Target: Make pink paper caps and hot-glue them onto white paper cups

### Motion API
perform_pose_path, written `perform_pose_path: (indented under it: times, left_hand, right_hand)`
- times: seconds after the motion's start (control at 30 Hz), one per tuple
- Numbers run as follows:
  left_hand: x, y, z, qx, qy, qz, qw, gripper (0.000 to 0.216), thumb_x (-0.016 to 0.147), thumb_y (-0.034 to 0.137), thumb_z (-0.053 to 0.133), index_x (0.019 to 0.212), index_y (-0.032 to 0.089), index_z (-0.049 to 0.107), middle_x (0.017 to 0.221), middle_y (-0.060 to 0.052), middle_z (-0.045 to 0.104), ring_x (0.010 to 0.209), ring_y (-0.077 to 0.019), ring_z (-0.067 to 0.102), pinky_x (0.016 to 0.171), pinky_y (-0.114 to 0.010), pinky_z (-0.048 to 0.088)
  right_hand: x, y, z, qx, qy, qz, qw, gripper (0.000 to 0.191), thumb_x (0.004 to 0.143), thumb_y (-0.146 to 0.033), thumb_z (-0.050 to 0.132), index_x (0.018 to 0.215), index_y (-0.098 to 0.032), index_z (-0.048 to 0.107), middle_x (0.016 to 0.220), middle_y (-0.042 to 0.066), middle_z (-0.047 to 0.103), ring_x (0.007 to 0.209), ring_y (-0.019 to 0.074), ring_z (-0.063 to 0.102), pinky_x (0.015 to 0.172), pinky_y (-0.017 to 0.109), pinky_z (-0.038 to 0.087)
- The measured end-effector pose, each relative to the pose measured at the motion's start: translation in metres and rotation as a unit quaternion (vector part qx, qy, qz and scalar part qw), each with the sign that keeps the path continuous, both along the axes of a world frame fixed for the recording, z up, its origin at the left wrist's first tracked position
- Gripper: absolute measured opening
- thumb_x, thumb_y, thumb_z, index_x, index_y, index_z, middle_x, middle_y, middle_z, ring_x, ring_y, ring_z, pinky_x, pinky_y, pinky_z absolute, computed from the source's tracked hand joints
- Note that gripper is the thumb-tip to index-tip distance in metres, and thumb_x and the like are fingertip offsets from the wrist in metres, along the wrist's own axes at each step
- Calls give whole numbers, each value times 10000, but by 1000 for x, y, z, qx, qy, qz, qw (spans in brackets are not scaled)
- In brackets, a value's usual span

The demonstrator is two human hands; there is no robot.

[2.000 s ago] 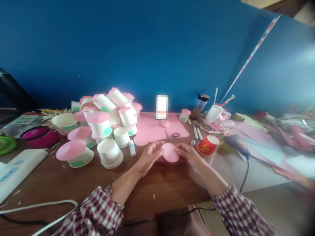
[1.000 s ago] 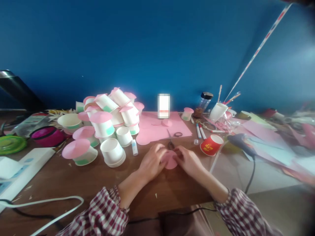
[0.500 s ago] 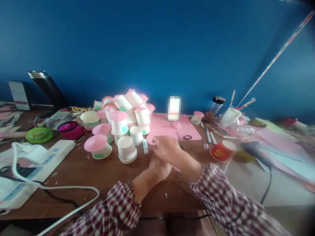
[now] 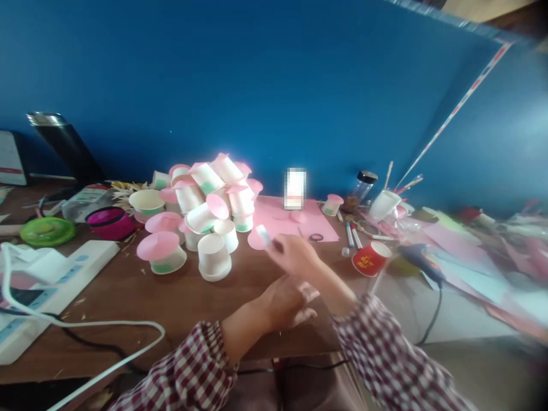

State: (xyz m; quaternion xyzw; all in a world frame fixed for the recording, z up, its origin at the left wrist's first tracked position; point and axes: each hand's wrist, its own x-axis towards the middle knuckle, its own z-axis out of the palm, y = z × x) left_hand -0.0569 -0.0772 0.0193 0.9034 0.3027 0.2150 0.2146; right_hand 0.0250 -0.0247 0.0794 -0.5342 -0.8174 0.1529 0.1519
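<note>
My right hand [image 4: 295, 254] is closed round a small white and blue tube [image 4: 263, 234], raised above the table near a round pink paper piece [image 4: 256, 241]. Below and nearer me, my left hand [image 4: 285, 302] is over the brown table; its fingers are blurred and partly turned away, so its grip does not show. Left of my hands, a white paper cup [image 4: 214, 260] stands upside down beside a second white cup [image 4: 226, 233]. Behind them is a heap of white paper cups [image 4: 208, 178] with pink paper discs, one cup [image 4: 200, 218] lying tipped on its side.
Pink sheets [image 4: 321, 220] lie ahead with scissors [image 4: 315, 237]. To the right are markers [image 4: 353, 234], a red cup [image 4: 371, 260] and a dark corded tool [image 4: 422, 262]. A power strip [image 4: 81, 274] and white cable [image 4: 128, 323] occupy the left.
The small tube has left the table and is in my right hand. My left hand has moved apart from the right, lower. One disc-topped cup has tipped over. The view has turned slightly right.
</note>
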Motion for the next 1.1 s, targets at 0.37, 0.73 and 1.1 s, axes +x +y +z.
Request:
perform_pose_path:
  times: [0.37, 0.73, 1.1]
  left_hand:
    - [-20, 1, 41, -375, -457, 92, 802, 484, 876, 534, 409, 1192, 191, 537, 1190, -125, 597, 1103, -234, 553, 900, -365, 456]
    - [-4, -17, 45, -489, -441, -50, 751, 700, 626, 699, 605, 1086, 172, 612, 946, -139, 672, 875, -265, 635, 696, -335, 524]
    - [1, -36, 49, -338, -259, 58, 903, 215, 794, 302, 604, 947, 180, 694, 959, -50, 669, 710, -116, 596, 592, -182, 460]
  right_hand:
    - [68, -84, -20, -407, 622, -10, 669, 289, 847, -431, 520, 887, -161, 613, 649, -7, 487, 522, 81, 409, 463, 193, 298]
    - [40, -111, -47, -472, 630, 111, 607, 425, 813, -610, 507, 769, -188, 528, 561, -33, 450, 445, 69, 356, 432, 206, 262]
    - [62, -113, -74, -270, 486, 59, 829, 322, 886, -503, 467, 924, -204, 579, 750, 16, 587, 603, 108, 496, 552, 233, 428]
